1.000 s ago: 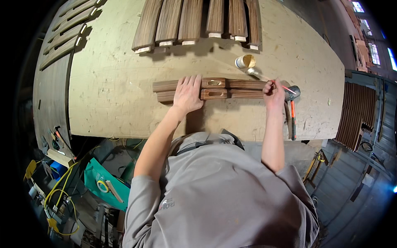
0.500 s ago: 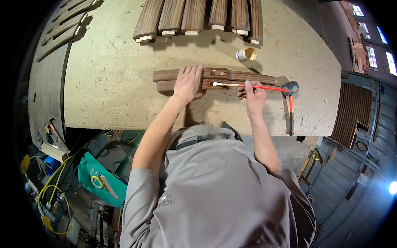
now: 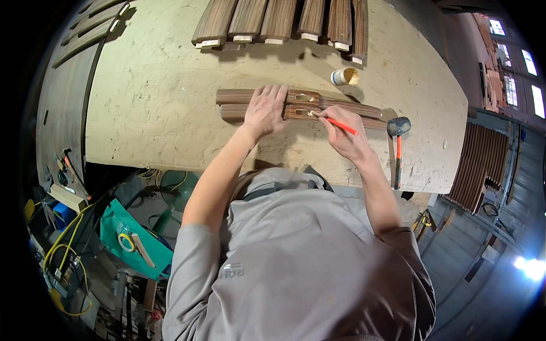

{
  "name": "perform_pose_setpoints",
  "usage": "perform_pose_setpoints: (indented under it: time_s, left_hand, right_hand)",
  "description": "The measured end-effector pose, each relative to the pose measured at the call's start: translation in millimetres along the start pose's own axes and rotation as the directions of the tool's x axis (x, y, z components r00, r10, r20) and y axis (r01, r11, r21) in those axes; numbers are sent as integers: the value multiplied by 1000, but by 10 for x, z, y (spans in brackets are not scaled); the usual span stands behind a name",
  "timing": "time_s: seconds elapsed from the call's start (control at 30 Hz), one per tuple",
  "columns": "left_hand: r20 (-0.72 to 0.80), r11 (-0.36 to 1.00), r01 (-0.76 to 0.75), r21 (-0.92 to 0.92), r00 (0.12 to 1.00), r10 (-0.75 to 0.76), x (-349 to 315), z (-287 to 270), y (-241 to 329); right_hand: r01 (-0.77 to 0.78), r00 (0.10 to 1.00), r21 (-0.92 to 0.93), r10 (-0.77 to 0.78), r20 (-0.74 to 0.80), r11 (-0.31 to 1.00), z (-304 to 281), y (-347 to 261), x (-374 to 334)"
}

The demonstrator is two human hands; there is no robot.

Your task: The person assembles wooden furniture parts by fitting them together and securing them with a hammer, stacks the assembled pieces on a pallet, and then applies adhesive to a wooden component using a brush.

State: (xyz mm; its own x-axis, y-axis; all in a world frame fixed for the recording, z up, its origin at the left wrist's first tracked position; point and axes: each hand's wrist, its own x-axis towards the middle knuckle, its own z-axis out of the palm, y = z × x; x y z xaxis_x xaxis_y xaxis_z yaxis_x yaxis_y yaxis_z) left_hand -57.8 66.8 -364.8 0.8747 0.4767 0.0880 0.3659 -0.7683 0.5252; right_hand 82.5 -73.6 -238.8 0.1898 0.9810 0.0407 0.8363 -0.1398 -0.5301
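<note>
Two long, dark striped wooden pieces lie side by side on the worktable, the far piece (image 3: pixel 350 105) and the near piece (image 3: pixel 232 112). Each has a pale, elongated slot cut into it. Across both pieces rests my left hand (image 3: pixel 266 111), fingers together over them and thumb at the near side. My right hand (image 3: pixel 347 133) pinches a thin brush with a red handle (image 3: pixel 343 127), its tip at the near piece's slot (image 3: pixel 303 112). Some of the brush is hidden by my fingers. A small open tub (image 3: pixel 345 76) with yellowish contents lies on its side beyond the pieces.
A mallet (image 3: pixel 398 127) with a black head stands right of the pieces. Several striped wooden parts (image 3: pixel 248 20) with pale tenons line the far side of the worktable (image 3: pixel 153 119). More slats (image 3: pixel 85 41) lie at the far left. Below are a green bag (image 3: pixel 136 241) and yellow cables (image 3: pixel 71 241).
My right hand has turned and slid closer to the slot, gripping the brush nearer its tip. The red handle now slants down to the right. My left hand stays on the pieces.
</note>
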Motion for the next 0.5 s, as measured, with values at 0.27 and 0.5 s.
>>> perform_pose_setpoints:
  time_s: [0.27,0.5]
  left_hand:
    - [79,1000,-27,10,997,26,4,-7,-21]
    - [65,1000,2,26,998,-4,22,16,-21]
  right_hand:
    - [-336,942,401,310,131,852,160,124,67]
    - [-69,998,143,67,18,987,215,-16,92]
